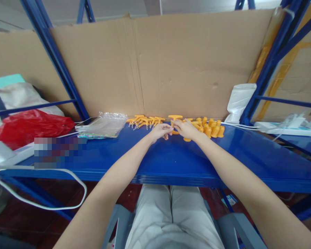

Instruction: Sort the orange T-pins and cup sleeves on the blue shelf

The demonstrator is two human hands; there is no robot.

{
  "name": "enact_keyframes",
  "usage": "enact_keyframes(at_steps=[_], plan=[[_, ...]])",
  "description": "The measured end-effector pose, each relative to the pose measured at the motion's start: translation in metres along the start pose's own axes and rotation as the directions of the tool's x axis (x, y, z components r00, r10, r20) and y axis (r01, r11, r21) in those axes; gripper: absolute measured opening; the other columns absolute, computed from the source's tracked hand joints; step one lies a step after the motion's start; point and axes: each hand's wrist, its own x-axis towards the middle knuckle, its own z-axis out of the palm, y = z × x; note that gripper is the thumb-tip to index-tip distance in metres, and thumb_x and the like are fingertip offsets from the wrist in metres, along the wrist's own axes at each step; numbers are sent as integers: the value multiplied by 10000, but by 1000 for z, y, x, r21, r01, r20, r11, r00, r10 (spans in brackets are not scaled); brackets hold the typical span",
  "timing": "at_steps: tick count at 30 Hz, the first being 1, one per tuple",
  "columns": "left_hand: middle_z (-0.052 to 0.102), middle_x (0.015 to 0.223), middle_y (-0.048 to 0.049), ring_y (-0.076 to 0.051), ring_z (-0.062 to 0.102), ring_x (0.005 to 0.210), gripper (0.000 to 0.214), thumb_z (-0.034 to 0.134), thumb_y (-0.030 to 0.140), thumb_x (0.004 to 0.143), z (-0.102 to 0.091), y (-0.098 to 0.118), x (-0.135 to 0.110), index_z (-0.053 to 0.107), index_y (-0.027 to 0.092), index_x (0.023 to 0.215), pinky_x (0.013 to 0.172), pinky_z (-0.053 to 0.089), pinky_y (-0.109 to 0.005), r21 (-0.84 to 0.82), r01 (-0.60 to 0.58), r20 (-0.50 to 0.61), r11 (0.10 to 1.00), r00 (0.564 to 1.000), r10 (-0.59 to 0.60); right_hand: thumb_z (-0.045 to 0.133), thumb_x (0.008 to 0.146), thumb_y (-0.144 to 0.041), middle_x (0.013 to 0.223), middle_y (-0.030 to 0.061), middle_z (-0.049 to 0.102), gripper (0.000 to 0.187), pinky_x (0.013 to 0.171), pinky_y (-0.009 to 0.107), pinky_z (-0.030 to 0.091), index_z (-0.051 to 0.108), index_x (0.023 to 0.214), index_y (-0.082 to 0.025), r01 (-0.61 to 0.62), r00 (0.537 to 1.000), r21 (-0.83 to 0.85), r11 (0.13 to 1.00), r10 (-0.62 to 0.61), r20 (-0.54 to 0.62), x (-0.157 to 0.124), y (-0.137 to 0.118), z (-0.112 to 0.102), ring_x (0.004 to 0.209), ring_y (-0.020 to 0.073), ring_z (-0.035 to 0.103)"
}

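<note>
Fingers of both hands curl inward and meet at the middle of the blue shelf point(176, 162), pinching a small orange plastic piece point(174, 131) between them; exact grip too small to tell. Left hand point(160, 131) comes in from the left, fingertips bent toward the piece; right hand point(186, 129) comes from the right, thumb and forefinger closed on it. The piece sits low over the shelf surface, near the back edge, just in front of the cardboard sheet point(171, 65). An orange T-shaped part point(175, 117) stands just behind the hands. Left of it, a row of orange parts with small chains point(145, 121) lies on the shelf. Right of the hands, a cluster of orange caps point(211, 128), packed close together. Clear plastic bags point(105, 124) lie farther left, well apart from the hands. Red bag point(28, 126) at far left, beyond a blue upright. White bag point(239, 100) at right by a blue post. White cable point(41, 204) loops below the shelf edge. Person seated, light trousers point(171, 218) visible.
</note>
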Motion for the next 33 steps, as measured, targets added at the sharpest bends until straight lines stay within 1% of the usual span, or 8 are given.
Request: enact_keyframes(at_steps=[3,5,8,11,13,23,29,33], plan=[[626,553,41,-47,502,351,93,680,124,884,0,2,0,646,138,799,425,415,-165,-37,-18,-87,999,996,15,424,978,-161,1503,102,545,573,1163,656,302,441,1537,-285,-8,1000,23,1000,9,-15,0,2,1,1380,301,521],[617,540,42,-44,490,341,126,643,106,903,-2,3,1,637,136,781,419,401,-160,-50,-23,-151,998,988,15,437,965,-157,1510,104,538,583,1157,662,307,443,1534,-281,-16,1000,13,1000,16,-17,0,3,0,1390,308,508],[605,528,46,-42,472,328,153,645,115,902,-8,2,3,614,139,754,409,388,-157,-46,-9,-255,999,967,-3,430,977,-183,1466,119,582,489,1144,649,325,545,1448,-251,-54,998,-63,997,55,18,-2,1,-3,1344,312,557],[595,529,55,-36,455,317,159,655,124,898,-15,-1,6,589,147,755,389,370,-151,-13,40,-348,999,937,-42,399,1005,-230,1270,126,718,388,1125,629,336,668,1285,-232,-72,992,-170,983,88,94,-3,-4,-6,1224,313,648],[591,539,60,-32,449,316,165,655,132,904,-18,-4,7,578,151,759,382,362,-148,22,85,-388,996,919,-70,380,1016,-240,1198,131,748,383,1121,622,327,693,1235,-216,-67,985,-211,975,99,141,-4,-9,-8,1186,312,667],[584,595,58,-34,456,347,105,553,125,966,-32,-15,32,622,126,887,379,329,-167,201,204,-416,958,903,-105,378,1028,-240,1233,188,724,398,1176,567,214,722,1198,-136,17,951,-331,944,86,296,-10,-26,-13,1201,310,647],[687,684,-13,-52,497,368,134,566,172,962,-40,-13,52,675,120,904,398,355,-172,314,266,-449,911,887,-104,459,987,-218,1210,199,730,354,1168,581,216,722,1207,-130,37,956,-345,938,67,285,-9,-24,-13,1199,316,649],[677,608,-13,-68,525,387,179,529,139,962,-49,-12,61,685,130,876,439,403,-163,344,303,-454,889,882,-125,455,989,-215,1181,175,747,345,1169,600,207,737,1178,-158,59,957,-382,922,56,283,-9,-21,-11,1164,307,667]])
